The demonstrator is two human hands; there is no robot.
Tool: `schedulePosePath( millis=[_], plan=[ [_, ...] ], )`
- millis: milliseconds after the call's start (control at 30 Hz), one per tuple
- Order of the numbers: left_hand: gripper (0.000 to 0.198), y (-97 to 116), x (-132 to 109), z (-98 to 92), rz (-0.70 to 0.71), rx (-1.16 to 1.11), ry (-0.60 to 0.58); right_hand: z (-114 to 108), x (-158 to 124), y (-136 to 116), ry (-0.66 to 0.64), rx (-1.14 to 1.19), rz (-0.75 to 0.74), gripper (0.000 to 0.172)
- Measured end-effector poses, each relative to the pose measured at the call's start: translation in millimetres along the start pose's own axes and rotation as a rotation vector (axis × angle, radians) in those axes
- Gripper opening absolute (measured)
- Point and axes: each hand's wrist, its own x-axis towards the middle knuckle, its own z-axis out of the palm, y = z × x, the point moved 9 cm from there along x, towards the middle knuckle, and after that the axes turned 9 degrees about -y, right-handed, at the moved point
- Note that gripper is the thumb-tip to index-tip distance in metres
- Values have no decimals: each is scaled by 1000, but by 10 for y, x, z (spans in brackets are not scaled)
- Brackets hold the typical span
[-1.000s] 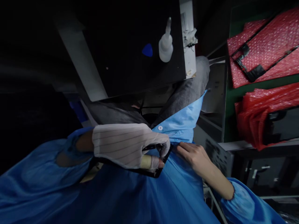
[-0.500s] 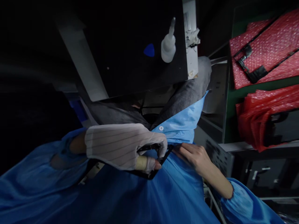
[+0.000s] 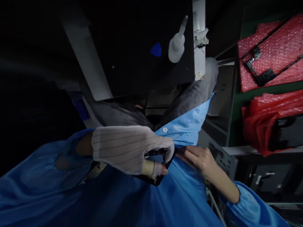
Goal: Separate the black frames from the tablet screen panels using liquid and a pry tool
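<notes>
My left hand (image 3: 125, 149) wears a white striped glove with a yellow wrap on the thumb. It is closed around a thin black frame (image 3: 157, 182) held low against my blue smock, with finger and thumb curled over its border. The glove covers much of the frame. Bare and bent, the fingers of my right hand (image 3: 196, 157) are pressed together at the frame's right corner, gripping its edge. Their tips are partly hidden in the dark.
Ahead is a black tabletop (image 3: 137, 75) carrying a white squeeze bottle (image 3: 176, 49) and a blue triangular pick (image 3: 156, 49). On the right, a green shelf (image 3: 236, 113) bears pink bubble wrap (image 3: 279, 41) with a black frame on it, and red bubble bags (image 3: 258, 123) beside a dark panel (image 3: 287, 132).
The view has shifted slightly, so most things sit a little farther right. Both hands keep the same hold on the black frame, whose lower corner sits slightly lower.
</notes>
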Motion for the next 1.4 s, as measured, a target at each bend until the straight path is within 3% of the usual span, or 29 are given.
schedulePosePath(
  millis=[267,433,600,800,967,1233,1400],
  plan=[
    [4,-24,-7,-11,-13,-29,-10,82,-8,-3,-101,-91,-3,39],
    [13,-10,38,-53,20,-30,23,163,5,71,-200,-108,25,30],
    [33,20,50,-110,41,-109,68,120,49,61,-176,-100,1,27],
    [24,-45,-9,-94,-89,-34,83,145,51,65,-201,-122,8,28],
    [37,-26,-43,-48,-129,-50,73,171,33,83,-206,-109,18,24],
    [17,58,-29,-86,-85,-173,102,135,57,50,-178,-131,11,33],
    [16,39,-42,-85,-92,-108,116,155,47,80,-181,-105,33,36]
  ],
)
